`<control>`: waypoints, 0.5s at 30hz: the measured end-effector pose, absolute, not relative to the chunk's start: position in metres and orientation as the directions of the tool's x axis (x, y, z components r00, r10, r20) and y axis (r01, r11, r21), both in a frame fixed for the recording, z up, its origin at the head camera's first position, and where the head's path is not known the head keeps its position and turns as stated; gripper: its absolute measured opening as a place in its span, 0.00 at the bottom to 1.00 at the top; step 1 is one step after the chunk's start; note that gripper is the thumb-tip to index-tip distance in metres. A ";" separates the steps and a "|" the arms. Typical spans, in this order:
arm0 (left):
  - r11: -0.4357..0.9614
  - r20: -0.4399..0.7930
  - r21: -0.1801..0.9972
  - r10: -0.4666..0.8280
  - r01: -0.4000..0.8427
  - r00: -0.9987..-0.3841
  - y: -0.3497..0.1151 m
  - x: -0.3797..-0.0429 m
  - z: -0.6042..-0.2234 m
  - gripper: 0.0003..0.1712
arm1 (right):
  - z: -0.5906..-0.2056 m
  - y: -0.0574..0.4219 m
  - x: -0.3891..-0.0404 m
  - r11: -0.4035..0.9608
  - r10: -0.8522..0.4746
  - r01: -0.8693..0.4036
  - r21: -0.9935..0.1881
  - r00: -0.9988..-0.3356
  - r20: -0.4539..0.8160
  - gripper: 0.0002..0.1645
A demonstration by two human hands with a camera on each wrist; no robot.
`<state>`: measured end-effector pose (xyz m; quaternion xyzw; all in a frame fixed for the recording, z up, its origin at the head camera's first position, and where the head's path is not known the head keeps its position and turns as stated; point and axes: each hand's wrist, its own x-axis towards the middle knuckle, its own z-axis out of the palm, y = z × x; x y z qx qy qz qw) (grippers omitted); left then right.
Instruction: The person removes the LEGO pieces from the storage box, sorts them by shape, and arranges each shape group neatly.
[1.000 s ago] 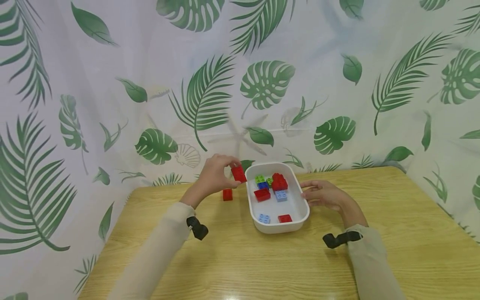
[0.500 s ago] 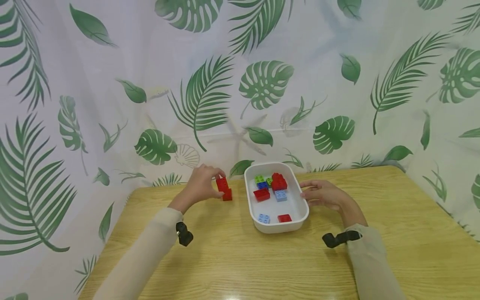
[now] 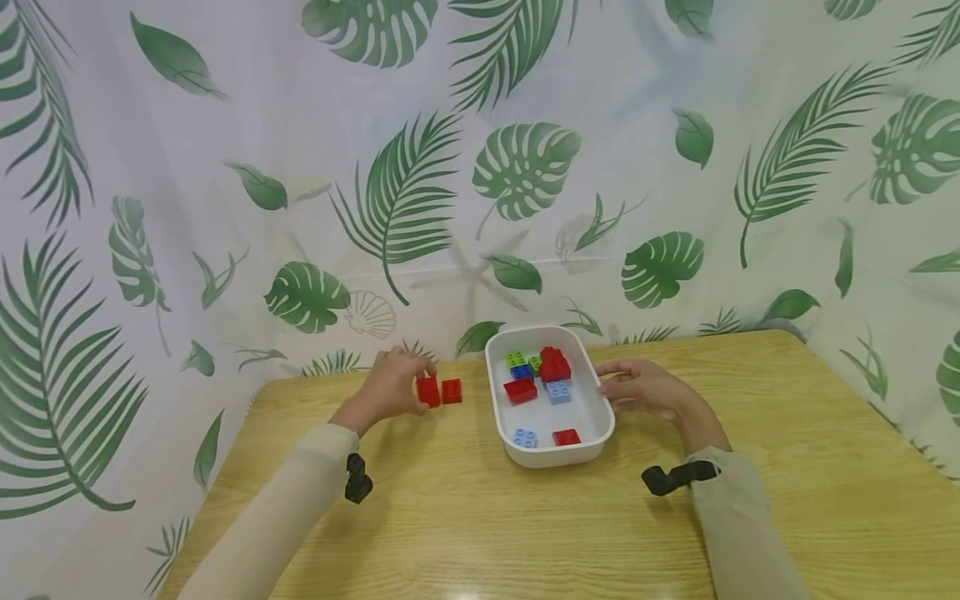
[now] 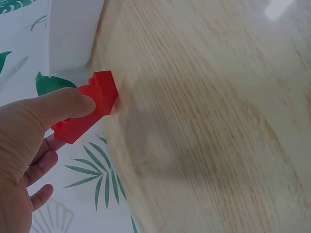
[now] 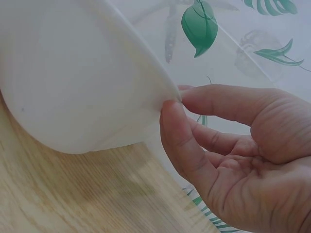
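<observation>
In the head view my left hand pinches a red toy brick between thumb and fingers, low at the table's back left. A second red brick lies just to its right. The left wrist view shows the thumb pressed on the held brick, the other red brick partly behind it. A white plastic container stands to the right, with several red, green, blue and light blue bricks inside. At its right side my right hand pinches the rim; the right wrist view shows thumb and forefinger there.
The wooden table ends at the back against a white curtain printed with green leaves. Inside the container, a red brick and a light blue brick lie near the front wall.
My left hand has carried the red brick leftward and down from beside the container, past the lone red brick to its left side. The right hand stays at the container.
</observation>
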<state>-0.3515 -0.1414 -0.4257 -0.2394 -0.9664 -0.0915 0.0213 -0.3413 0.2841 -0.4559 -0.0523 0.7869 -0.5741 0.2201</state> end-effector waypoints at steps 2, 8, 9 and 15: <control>0.871 0.072 0.151 0.461 0.467 -0.884 -0.142 -0.352 -0.427 0.26 | -0.457 0.285 -0.342 0.337 -0.336 0.168 -0.926 -0.898 -0.285 0.37; 0.865 0.067 0.106 0.486 0.490 -0.872 -0.143 -0.351 -0.430 0.26 | -0.458 0.286 -0.343 0.336 -0.338 0.171 -0.926 -0.896 -0.288 0.38; 0.864 0.071 0.100 0.489 0.494 -0.869 -0.143 -0.351 -0.431 0.26 | -0.458 0.286 -0.343 0.335 -0.339 0.172 -0.926 -0.896 -0.288 0.38; 0.863 0.070 0.092 0.493 0.497 -0.867 -0.144 -0.353 -0.434 0.26 | -0.458 0.286 -0.343 0.333 -0.339 0.176 -0.926 -0.894 -0.291 0.37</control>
